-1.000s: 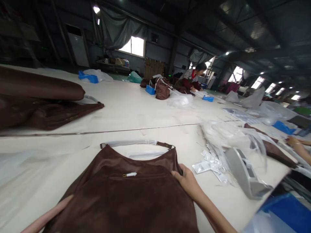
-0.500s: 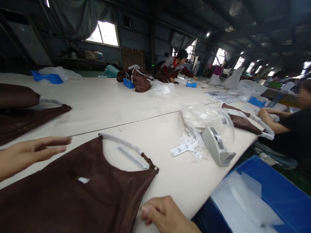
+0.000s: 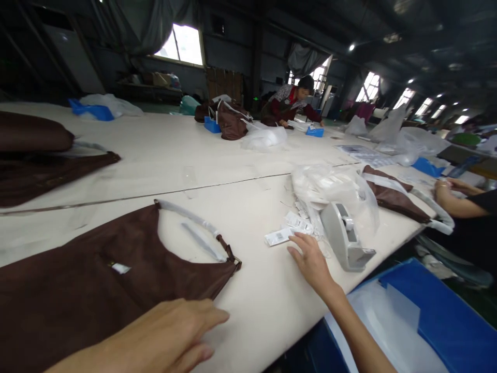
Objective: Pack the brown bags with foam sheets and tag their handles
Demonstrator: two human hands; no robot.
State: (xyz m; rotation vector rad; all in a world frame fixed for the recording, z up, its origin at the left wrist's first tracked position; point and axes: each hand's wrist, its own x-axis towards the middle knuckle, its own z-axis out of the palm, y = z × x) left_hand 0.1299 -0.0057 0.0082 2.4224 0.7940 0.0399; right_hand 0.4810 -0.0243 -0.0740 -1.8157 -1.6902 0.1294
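A brown suede bag (image 3: 97, 280) lies flat on the white table (image 3: 217, 171), its plastic-wrapped handle (image 3: 194, 223) arching toward the middle. My left hand (image 3: 171, 331) hovers over the bag's lower right edge, fingers stretched out and empty. My right hand (image 3: 310, 259) reaches across the table with fingers extended, its fingertips beside small white sachets (image 3: 289, 230). A grey tape dispenser (image 3: 345, 235) stands just right of that hand.
More brown bags (image 3: 42, 155) lie at the far left. Clear plastic bags (image 3: 330, 189) pile behind the dispenser. A blue bin (image 3: 438, 311) with plastic sheets sits below the table edge. One co-worker sits far across; another person's arms (image 3: 458, 197) handle a brown bag (image 3: 392, 199) at the right.
My right hand left the bag's edge and reached out to the sachets. My left hand swung from the bag's left side to its lower right. The view turned right.
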